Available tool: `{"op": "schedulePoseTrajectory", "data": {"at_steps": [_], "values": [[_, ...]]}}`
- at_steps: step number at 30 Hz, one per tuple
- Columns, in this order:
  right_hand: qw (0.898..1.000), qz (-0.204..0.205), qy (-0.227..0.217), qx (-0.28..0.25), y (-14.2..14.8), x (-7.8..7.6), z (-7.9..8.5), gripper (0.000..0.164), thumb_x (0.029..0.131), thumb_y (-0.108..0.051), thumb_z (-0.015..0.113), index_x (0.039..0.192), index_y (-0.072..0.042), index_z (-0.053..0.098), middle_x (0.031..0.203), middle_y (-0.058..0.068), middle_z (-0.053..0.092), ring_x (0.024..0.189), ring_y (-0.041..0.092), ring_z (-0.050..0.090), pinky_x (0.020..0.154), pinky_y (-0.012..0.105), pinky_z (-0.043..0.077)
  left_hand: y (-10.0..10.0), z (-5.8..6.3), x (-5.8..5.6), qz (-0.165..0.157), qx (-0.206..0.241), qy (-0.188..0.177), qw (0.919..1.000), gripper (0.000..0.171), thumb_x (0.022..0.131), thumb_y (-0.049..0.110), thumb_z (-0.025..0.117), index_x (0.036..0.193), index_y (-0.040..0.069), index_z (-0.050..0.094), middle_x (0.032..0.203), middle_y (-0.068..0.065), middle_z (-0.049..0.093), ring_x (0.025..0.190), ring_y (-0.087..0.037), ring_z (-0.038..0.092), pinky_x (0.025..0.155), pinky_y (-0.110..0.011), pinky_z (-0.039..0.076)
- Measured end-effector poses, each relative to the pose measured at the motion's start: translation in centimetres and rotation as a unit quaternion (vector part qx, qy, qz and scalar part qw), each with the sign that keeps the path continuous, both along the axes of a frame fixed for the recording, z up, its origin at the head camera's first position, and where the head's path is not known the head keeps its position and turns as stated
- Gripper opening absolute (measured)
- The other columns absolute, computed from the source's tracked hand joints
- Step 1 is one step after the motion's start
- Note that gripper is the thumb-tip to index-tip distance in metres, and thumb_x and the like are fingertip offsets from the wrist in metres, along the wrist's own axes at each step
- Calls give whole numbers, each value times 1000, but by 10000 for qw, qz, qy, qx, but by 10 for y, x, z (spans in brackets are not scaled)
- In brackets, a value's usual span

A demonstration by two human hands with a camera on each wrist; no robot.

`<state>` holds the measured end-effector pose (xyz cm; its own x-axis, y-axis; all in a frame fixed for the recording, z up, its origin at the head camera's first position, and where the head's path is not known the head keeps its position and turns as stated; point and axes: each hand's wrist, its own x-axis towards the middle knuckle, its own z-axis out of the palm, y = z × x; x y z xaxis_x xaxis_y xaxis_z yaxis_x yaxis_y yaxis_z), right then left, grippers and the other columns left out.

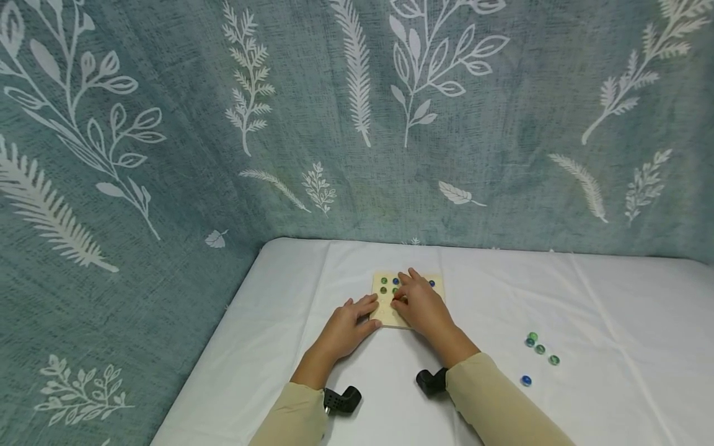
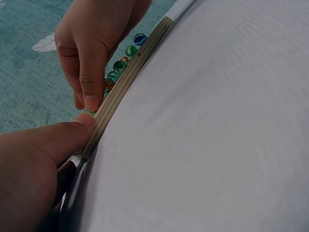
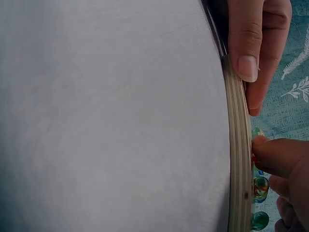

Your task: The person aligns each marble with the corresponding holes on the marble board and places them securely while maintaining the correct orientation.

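Note:
A pale wooden board (image 1: pixel 392 318) with glass marbles set in rows lies on the white cloth. My left hand (image 1: pixel 344 328) holds its near left corner, thumb (image 2: pixel 77 126) at the front edge and fingers along the left side. Over the middle of the board, my right hand (image 1: pixel 422 305) pinches a small marble (image 2: pixel 90 112) between thumb and fingertips; the fingers mostly hide it. Green marbles (image 1: pixel 383 290) and a blue marble (image 1: pixel 396 281) sit at the back left of the board, another blue marble (image 1: pixel 432 283) at its back right. The right hand covers other spots between them.
To the right, several loose green marbles (image 1: pixel 540 349) and a blue marble (image 1: pixel 526 381) lie on the white cloth (image 1: pixel 591 297). A teal curtain (image 1: pixel 357 204) with white leaves hangs behind and at the left. Black wrist devices (image 1: pixel 346 399) stick out beneath both sleeves.

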<state>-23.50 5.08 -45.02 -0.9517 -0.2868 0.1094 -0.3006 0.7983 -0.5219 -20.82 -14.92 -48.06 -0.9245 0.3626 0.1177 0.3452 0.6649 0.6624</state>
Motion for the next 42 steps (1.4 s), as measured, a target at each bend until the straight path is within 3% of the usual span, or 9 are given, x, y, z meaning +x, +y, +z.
{"op": "schedulePoseTrajectory", "data": {"at_steps": [11,19,26,32,37,42], "values": [[9999,-28,-114,-39,2,0,1,18,88,-22,75,100,-9,77,152,14,44,148,37,25,113,60,36,1,2,1,11,-22,13,10000,51,96,33,64,141,11,55,152,4,45,143,-38,36,121,-50,27],[9987,-270,-249,-342,19,3,14,27,92,-26,70,109,-6,75,152,12,44,149,33,24,115,62,31,2,-2,0,33,-42,48,10000,50,96,32,65,140,12,56,152,6,46,143,-38,36,121,-49,28],[9945,-691,-377,-689,66,20,38,37,94,-31,67,118,-3,71,156,11,39,150,33,21,116,63,28,1,-2,0,37,55,50,10000,51,95,31,66,140,10,56,151,4,46,144,-36,35,122,-48,26],[9904,-1134,-292,-728,120,38,50,44,94,-38,66,118,-2,70,155,12,40,149,35,24,111,67,31,1,-3,0,64,46,38,10000,51,94,31,67,140,11,56,152,5,46,144,-34,36,122,-48,26],[9886,-1259,-390,-723,158,54,51,55,94,-49,62,122,-2,67,156,14,38,148,39,24,105,69,36,2,-3,0,115,33,-36,9999,52,94,33,67,140,13,56,152,7,45,145,-34,34,122,-48,27],[9858,-1348,-701,-715,188,66,42,64,93,-57,58,124,-2,66,157,16,35,145,46,24,103,71,34,2,-2,0,87,3,34,10000,52,93,32,68,140,12,56,151,6,46,144,-27,37,123,-44,25]]}}
